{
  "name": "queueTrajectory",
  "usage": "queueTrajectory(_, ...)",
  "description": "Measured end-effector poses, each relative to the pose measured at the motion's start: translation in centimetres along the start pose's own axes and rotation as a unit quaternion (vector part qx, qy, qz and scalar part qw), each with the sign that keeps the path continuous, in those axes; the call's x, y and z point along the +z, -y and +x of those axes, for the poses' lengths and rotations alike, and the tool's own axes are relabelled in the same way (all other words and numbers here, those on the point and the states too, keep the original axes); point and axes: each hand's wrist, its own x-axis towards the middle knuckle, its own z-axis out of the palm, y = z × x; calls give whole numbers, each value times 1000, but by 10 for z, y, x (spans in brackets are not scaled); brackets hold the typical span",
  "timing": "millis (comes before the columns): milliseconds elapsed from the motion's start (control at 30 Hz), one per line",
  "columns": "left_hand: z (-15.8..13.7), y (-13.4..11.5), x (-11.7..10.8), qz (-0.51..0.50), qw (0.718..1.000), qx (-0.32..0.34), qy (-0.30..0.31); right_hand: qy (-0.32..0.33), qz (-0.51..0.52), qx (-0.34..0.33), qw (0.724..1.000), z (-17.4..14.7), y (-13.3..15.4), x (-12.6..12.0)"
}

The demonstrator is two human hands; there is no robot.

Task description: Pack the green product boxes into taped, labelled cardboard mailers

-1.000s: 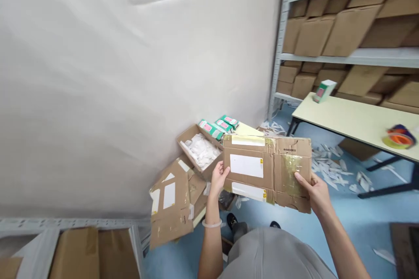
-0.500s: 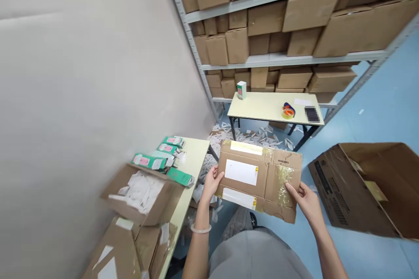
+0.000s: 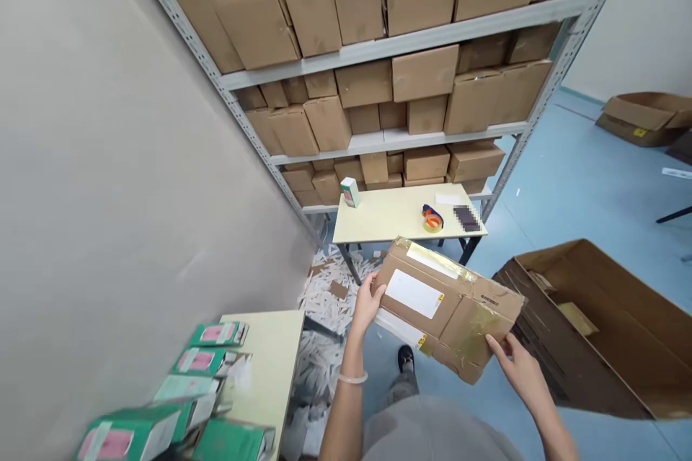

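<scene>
A flattened cardboard box (image 3: 454, 320) with white labels and yellowish tape is held up in front of my body. My left hand (image 3: 368, 300) grips its left edge, thumb on top and the other fingers behind. At the lower right edge, my right hand (image 3: 516, 360) pinches the cardboard, its thumb on the taped face. The piece slopes down toward the right. Beyond its right end stands a large open carton (image 3: 562, 346) on the floor, with a few cardboard pieces inside.
A cream table (image 3: 378, 220) ahead carries a small green-and-white box (image 3: 349, 191) and a tape dispenser (image 3: 432, 219). Green boxes (image 3: 210, 360) lie on the left table (image 3: 270, 346). White scraps (image 3: 318, 310) litter the floor. Behind stands a shelf rack (image 3: 400, 50) full of cartons.
My view has swung right and up, away from the left table. The flattened box has tilted, its right end lower and nearer the large carton. Both hands keep their hold.
</scene>
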Motion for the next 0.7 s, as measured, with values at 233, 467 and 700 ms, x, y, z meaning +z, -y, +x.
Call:
queueTrajectory(233, 83, 35, -25, -82, 995, -43, -22, -13, -38, -91, 995, 106, 86, -1)
queueTrajectory(467, 136, 87, -27, -129, 983, -110, -66, 11, 13, -104, 994, 174, 105, 33)
queueTrajectory(700, 219, 75, -30, -60, 986, -92, -129, 67, 60, -135, 987, 287, 133, 52)
